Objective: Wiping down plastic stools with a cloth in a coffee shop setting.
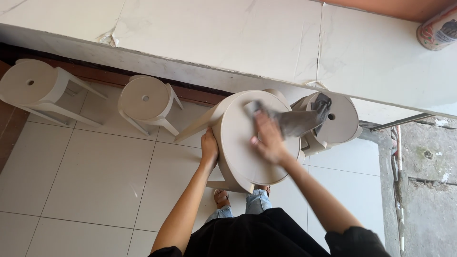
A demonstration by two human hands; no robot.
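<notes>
Four beige stools logged; one tilted stool (247,143) at centre. Left hand (209,146) clamped on rim at 9 o'clock; right hand (267,140) flat, pressing grey cloth (297,119) on seat. Judged light, stiff, smooth plastic; gripped best at rim. Counter (238,33) edge at 12; open floor (95,176) at 8.

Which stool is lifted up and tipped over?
The stool in the person's hands, tilted; the other stools stand upright on the floor.
</notes>
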